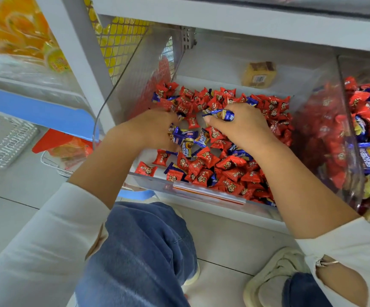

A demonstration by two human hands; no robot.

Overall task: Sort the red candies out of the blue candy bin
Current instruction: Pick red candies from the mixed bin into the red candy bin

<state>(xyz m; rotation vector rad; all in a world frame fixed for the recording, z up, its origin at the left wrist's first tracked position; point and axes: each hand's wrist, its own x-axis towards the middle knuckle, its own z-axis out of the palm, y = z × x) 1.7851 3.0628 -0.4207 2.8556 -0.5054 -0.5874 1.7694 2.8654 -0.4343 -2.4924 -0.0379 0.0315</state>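
— Red wrappers everywhere: the red candies (204, 165) fill most of the clear bin (135, 69), thickest along its front edge and toward its right wall.

— And the blue ones?

— A few blue candies (183, 138) lie mixed in near the middle of the bin, between the two hands. The left hand (155, 127) is down among them with its fingers curled under and hidden by its own back, so I cannot tell what it grips, if anything. The right hand (239, 125) pinches a blue-wrapped candy (220, 113) between thumb and fingers, just above the heap.

— What surrounds the bin?

— A second clear bin (352, 120) stands touching its right wall, holding red and blue candies mixed with yellowish packets. At the back edge of the first bin's floor lies a tan packet (259, 74), apart from the heap. A grey shelf rail (224, 16) runs over both bins. To the left, a yellow mesh panel (117, 38) and orange packets (20, 27) sit behind a grey upright.

— Anything in the way?

— Both forearms cross the front rim, covering part of the heap. Below are a denim knee (144, 244) and a pale shoe (272, 275) on the floor.
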